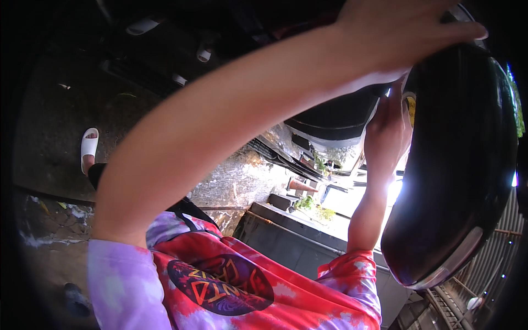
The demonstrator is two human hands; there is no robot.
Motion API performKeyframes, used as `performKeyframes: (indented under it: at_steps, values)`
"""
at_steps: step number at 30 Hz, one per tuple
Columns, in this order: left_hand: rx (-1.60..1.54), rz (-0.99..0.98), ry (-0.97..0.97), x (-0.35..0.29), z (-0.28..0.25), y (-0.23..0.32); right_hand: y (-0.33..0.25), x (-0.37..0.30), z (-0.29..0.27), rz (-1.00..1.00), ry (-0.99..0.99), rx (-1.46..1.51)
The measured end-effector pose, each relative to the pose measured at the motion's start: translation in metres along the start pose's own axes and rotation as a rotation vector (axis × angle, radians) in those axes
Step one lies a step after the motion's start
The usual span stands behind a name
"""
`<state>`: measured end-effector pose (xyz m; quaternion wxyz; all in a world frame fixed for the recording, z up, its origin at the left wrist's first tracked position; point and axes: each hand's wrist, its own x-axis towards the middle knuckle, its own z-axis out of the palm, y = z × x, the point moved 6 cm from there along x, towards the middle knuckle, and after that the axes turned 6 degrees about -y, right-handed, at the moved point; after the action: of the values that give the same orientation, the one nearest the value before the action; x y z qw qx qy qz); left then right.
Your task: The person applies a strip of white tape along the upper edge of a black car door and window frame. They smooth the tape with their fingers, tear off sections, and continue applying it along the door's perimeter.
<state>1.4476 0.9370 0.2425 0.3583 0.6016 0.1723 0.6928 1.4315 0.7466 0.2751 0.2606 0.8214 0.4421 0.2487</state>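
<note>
A large glossy black housing (454, 159), rounded like a vehicle's side mirror, fills the right side close to me. A pale strip (454, 261) runs along its lower edge. My left hand (404, 30) is at its upper end, one finger stretched across the edge; the top of the hand is cut off by the frame. Lower down, my right hand (388, 129) is raised beside the housing's inner side. Its fingers are bent together and point up; what they hold, if anything, is hidden. A yellow rounded piece (411, 110) shows between that hand and the housing.
Behind my arms is a dark vehicle part (335, 118) with a pale lower edge. A grey box-like structure (286, 234), a traffic cone (302, 185) and plants stand beyond. A person's foot in a white slide sandal (89, 146) rests on the dark floor at left.
</note>
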Motion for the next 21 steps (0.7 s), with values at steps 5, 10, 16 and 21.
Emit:
performKeyframes:
  at_steps: [5, 10, 16, 21]
  values:
    - [0.049, -0.032, -0.028, -0.022, -0.025, 0.023, 0.003, -0.007, 0.0, -0.002, 0.001, 0.101]
    - [0.095, -0.089, -0.092, -0.047, -0.057, 0.07, 0.016, -0.03, 0.001, -0.022, 0.008, 0.307]
    - [0.255, -0.119, 0.079, -0.061, -0.065, 0.089, 0.038, -0.037, 0.011, -0.354, 0.179, 0.51]
    - [0.349, -0.173, 0.061, -0.079, -0.075, 0.085, 0.009, -0.083, -0.001, -0.43, 0.432, 0.39]
